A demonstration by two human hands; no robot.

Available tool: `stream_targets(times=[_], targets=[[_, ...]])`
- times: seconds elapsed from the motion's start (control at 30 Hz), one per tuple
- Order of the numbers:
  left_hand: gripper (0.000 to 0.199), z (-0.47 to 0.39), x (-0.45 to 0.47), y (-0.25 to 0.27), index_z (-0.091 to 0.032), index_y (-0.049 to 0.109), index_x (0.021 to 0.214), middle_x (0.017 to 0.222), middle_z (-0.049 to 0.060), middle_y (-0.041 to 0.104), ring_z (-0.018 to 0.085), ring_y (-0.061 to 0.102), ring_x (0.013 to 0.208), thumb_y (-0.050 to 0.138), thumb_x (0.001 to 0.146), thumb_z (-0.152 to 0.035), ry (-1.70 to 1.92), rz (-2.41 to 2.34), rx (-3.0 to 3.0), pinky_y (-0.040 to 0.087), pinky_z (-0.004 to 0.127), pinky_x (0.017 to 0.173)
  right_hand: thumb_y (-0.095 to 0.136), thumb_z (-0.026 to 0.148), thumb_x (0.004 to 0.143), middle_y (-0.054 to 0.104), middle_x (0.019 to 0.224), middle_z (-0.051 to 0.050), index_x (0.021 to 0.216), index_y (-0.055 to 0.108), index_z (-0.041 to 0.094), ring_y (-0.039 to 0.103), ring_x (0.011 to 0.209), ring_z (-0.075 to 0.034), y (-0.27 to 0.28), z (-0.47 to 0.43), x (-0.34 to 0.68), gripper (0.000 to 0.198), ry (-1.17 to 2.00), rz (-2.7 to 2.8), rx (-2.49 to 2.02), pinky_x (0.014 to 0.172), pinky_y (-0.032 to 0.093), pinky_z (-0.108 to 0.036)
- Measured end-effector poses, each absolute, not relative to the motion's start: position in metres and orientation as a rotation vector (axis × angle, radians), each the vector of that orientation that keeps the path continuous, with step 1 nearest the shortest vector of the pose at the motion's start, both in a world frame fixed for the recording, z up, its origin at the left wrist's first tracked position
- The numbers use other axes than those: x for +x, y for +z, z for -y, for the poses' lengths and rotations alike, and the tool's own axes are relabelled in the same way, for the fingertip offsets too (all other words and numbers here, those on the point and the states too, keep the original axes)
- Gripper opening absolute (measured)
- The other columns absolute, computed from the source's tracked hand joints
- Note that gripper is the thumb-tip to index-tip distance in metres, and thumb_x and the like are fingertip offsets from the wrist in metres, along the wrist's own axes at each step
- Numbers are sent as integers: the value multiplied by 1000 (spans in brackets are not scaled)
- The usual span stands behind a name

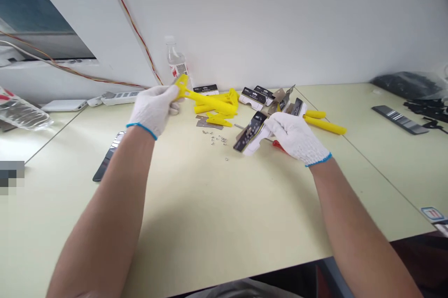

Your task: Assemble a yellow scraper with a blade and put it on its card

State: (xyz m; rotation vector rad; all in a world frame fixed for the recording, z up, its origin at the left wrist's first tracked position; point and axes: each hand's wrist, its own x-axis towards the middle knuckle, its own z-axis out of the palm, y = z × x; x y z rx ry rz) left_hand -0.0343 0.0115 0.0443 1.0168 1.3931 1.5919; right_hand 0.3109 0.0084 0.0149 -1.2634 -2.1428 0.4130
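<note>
Gloved in white, my left hand (154, 107) is closed on the head of a yellow plastic scraper (210, 100), whose handle points right. My right hand (297, 135) pinches a black-and-white cardboard packaging card (251, 132) above the table. Partly hidden beneath that hand is a red-handled screwdriver (279, 145). Between the hands lie several small screws (224, 140), flat metal blades (209, 124) and a small yellow plastic piece (220, 120). More yellow handles lie behind the held scraper. Beyond my right hand are scrapers with yellow handles (327, 125) and more cards (254, 97).
A clear bottle (177, 61) stands against the wall. To the left are a phone (108, 160), a power strip (121, 98), a white box (65, 105) and a lying bottle (23, 112). A dark metal strip (399, 119) and black parts (427, 107) lie right.
</note>
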Motion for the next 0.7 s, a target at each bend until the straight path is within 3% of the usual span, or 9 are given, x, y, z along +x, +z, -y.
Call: stream_targets(times=[0.17, 0.43, 0.57, 0.7], targets=[[13, -1, -57, 65, -13, 69, 87, 80, 3, 67, 5, 50, 63, 68, 99, -10, 1812, -1308, 843, 46, 15, 54, 48, 43, 106, 71, 84, -8, 85, 59, 22, 67, 74, -22, 0, -28, 302, 32, 670, 1632, -1468, 74, 52, -35], [14, 3, -63, 73, -10, 73, 89, 85, 7, 69, 5, 53, 65, 65, 100, -9, 1827, -1204, 838, 49, 13, 54, 53, 29, 99, 69, 82, -5, 92, 57, 22, 64, 64, -19, -14, -107, 254, 11, 759, 1691, -1424, 66, 53, -33], [15, 2, -72, 77, -6, 72, 91, 85, 10, 71, 5, 55, 62, 62, 101, -7, 1875, -1164, 770, 48, 13, 50, 49, 29, 102, 72, 95, -9, 97, 60, 21, 68, 88, -23, -7, -136, 242, 14, 424, 1672, -1504, 85, 54, -38], [14, 1, -74, 80, -3, 71, 94, 79, 9, 69, 5, 55, 59, 58, 102, -4, 1912, -1141, 733, 47, 12, 48, 35, 30, 110, 71, 120, -23, 115, 65, 13, 63, 118, -30, 7, -158, 253, 34, -53, 1740, -1608, 102, 46, -45]])
